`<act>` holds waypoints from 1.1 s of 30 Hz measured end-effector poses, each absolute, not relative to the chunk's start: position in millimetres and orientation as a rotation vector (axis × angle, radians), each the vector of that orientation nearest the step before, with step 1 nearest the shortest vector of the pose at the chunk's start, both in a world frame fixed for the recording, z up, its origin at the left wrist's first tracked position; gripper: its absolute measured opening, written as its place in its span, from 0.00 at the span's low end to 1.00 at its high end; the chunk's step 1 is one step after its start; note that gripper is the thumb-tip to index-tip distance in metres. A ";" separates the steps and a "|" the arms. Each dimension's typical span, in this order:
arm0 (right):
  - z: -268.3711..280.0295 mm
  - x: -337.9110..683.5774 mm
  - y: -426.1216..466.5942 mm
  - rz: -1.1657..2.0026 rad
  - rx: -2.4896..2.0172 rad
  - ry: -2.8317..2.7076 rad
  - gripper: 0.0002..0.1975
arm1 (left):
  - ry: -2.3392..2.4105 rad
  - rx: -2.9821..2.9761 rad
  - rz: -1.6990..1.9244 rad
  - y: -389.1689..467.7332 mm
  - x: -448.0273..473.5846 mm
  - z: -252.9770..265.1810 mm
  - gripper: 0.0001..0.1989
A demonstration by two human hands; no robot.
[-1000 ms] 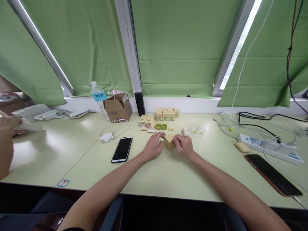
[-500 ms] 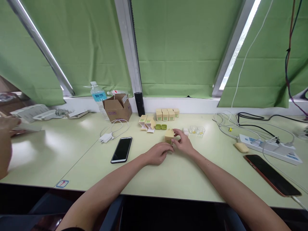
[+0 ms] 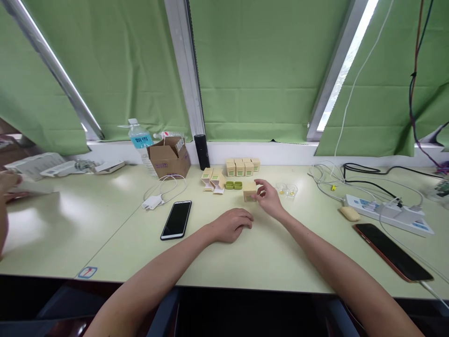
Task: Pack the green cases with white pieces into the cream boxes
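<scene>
A small cardboard box (image 3: 249, 189) in pale kraft colour is pinched at its right side between the thumb and fingers of my right hand (image 3: 269, 198). My left hand (image 3: 231, 225) rests on the table nearer to me, apart from the box, its fingers loosely bent and holding nothing. Beyond the box sit two small green square containers (image 3: 234, 185). To their left stand two open, unfolded cartons (image 3: 213, 180) of the same kraft look. Several closed small boxes (image 3: 240, 167) stand in a group at the back. Small clear containers (image 3: 286, 190) with yellow bits lie right of my right hand.
Left of my hands lie a phone (image 3: 176, 220) and a white charger (image 3: 153, 202) with its cable. Behind are a brown carton (image 3: 169, 159), a water bottle (image 3: 141, 142) and a black cylinder (image 3: 201, 152). A power strip (image 3: 389, 215) and another phone (image 3: 393, 252) lie right. Another person's hand (image 3: 7, 182) shows far left.
My right hand has moved the small box slightly away from me. My left hand, which was close against the box, is now apart from it and has hardly moved.
</scene>
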State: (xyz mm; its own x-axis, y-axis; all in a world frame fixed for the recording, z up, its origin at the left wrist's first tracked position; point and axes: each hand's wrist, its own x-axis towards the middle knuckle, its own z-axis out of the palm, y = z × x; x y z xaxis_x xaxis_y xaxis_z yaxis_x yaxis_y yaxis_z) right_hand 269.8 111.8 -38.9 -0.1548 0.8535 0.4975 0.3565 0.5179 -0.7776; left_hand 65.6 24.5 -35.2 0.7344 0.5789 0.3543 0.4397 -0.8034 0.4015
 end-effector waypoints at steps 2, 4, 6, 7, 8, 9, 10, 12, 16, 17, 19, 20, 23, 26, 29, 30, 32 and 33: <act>-23.8 278.8 130.7 0.573 -1.044 -1.702 0.24 | 0.779 2.675 0.683 24.5 65.4 -34.8 0.18; -8.3 289.4 156.4 0.518 -1.152 -1.703 0.24 | 0.779 2.698 0.673 24.5 65.3 -34.9 0.18; 4.2 299.2 185.6 0.482 -1.361 -1.751 0.25 | 0.790 2.709 0.657 24.4 65.3 -35.2 0.18; 8.5 303.2 200.0 0.478 -1.416 -1.750 0.25 | 0.795 2.712 0.646 24.4 65.2 -35.4 0.18; 11.2 306.4 213.7 0.474 -1.456 -1.744 0.24 | 0.800 2.716 0.635 24.4 65.1 -35.6 0.17; 12.5 308.8 226.2 0.471 -1.496 -1.742 0.24 | 0.802 2.721 0.626 24.5 64.9 -35.9 0.17; 12.3 310.3 237.5 0.469 -1.538 -1.741 0.23 | 0.803 2.726 0.619 24.6 64.7 -36.2 0.17; 8.6 310.8 255.8 0.464 -1.616 -1.746 0.23 | 0.802 2.737 0.613 24.9 64.4 -36.9 0.17; -5.1 303.8 278.2 0.448 -1.737 -1.764 0.23 | 0.795 2.763 0.614 25.3 64.4 -38.2 0.16; -8.4 301.3 281.3 0.433 -1.754 -1.769 0.23 | 0.792 2.770 0.614 25.3 64.6 -38.3 0.16; -14.0 296.7 284.4 0.391 -1.773 -1.779 0.24 | 0.787 2.781 0.612 25.3 65.0 -38.3 0.16; -16.2 295.0 284.5 0.368 -1.775 -1.787 0.24 | 0.786 2.784 0.611 25.2 65.2 -38.2 0.16; -20.5 292.5 280.4 0.309 -1.777 -1.827 0.22 | 0.787 2.789 0.610 25.3 66.2 -37.6 0.15; -23.7 292.4 272.5 0.284 -1.773 -1.899 0.16 | 0.780 2.794 0.616 25.7 67.4 -37.0 0.15; -27.1 292.9 265.0 0.276 -1.764 -1.972 0.16 | 0.771 2.802 0.622 26.0 68.3 -36.8 0.15; -28.0 293.2 263.1 0.274 -1.764 -1.989 0.17 | 0.771 2.803 0.625 25.9 68.4 -36.7 0.15; -29.1 293.8 260.2 0.270 -1.780 -2.009 0.20 | 0.770 2.800 0.631 25.6 68.3 -36.5 0.15; -29.3 294.1 259.2 0.270 -1.795 -2.014 0.21 | 0.769 2.798 0.631 25.3 68.3 -36.4 0.15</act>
